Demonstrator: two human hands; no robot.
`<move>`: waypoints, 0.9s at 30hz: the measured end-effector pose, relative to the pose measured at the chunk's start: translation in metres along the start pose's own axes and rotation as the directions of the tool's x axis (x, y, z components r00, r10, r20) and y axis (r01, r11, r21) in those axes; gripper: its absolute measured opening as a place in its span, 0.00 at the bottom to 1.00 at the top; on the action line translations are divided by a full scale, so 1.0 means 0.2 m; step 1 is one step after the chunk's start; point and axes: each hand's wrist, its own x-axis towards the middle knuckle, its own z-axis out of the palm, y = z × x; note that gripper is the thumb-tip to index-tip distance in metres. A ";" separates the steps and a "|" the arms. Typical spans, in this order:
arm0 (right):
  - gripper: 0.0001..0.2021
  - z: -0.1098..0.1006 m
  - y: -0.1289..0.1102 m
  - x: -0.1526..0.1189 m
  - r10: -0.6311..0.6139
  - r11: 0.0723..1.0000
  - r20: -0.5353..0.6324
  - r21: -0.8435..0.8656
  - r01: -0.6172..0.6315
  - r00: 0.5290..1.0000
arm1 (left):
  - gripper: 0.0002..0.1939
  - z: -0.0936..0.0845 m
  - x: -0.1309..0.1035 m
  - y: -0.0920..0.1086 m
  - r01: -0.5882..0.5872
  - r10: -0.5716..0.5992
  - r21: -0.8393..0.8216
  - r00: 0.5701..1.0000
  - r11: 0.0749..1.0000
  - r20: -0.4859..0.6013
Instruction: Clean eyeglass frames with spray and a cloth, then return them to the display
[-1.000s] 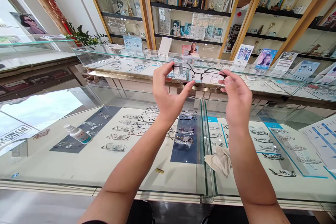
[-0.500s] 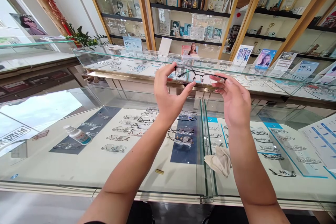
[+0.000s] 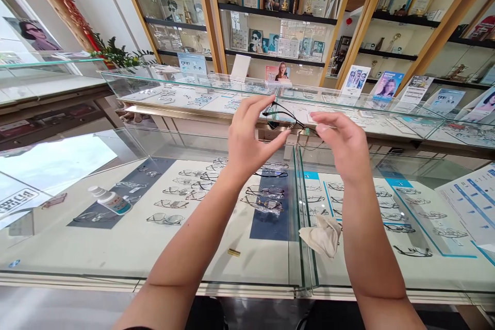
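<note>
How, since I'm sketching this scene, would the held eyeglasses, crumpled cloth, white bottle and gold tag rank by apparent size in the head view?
Largest: eyeglasses and crumpled cloth, unranked; the eyeglasses span wider but are thin, tilted and partly covered.
Next: white bottle.
Smallest: gold tag, clearly.

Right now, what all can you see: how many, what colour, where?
held glasses: one pair, dark, above the counters
bottle: one, white and teal, on left counter
cloth: one, beige, near the counters' seam
tag: one, gold, left counter
display glasses: many, mixed, in the counters
mats: two, dark blue, left counter
counters: several, clear glass, near and far
printed sheet: one, white and blue, right edge
standing cards: several, mixed, far counter
plant: at least one, green, back left
shelves: many, black, back wall
left fingers: one hand's, bare, pinching held glasses
right fingers: one hand's, bare, beside held glasses, contact unclear
</note>
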 end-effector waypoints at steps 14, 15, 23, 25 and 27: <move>0.06 -0.01 0.02 0.01 0.053 0.998 0.292 0.018 -0.061 0.955 | 0.30 -0.06 0.03 0.08 -0.025 0.040 -0.076 0.979 0.997 0.201; 0.06 -0.01 0.02 0.01 0.055 0.998 0.298 0.026 -0.065 0.953 | 0.30 -0.06 0.03 0.08 -0.012 0.032 -0.094 0.978 0.995 0.204; 0.10 0.04 0.05 0.01 0.190 0.946 0.362 0.182 -0.270 0.912 | 0.31 0.00 -0.02 0.07 0.206 -0.116 -0.335 0.956 0.920 0.269; 0.12 0.05 0.06 0.01 0.224 0.932 0.365 0.189 -0.308 0.904 | 0.31 0.01 -0.02 0.07 0.227 -0.127 -0.368 0.952 0.902 0.277; 0.11 0.06 0.06 0.01 0.233 0.930 0.340 0.195 -0.311 0.911 | 0.32 0.02 -0.02 0.06 0.233 -0.131 -0.384 0.953 0.894 0.275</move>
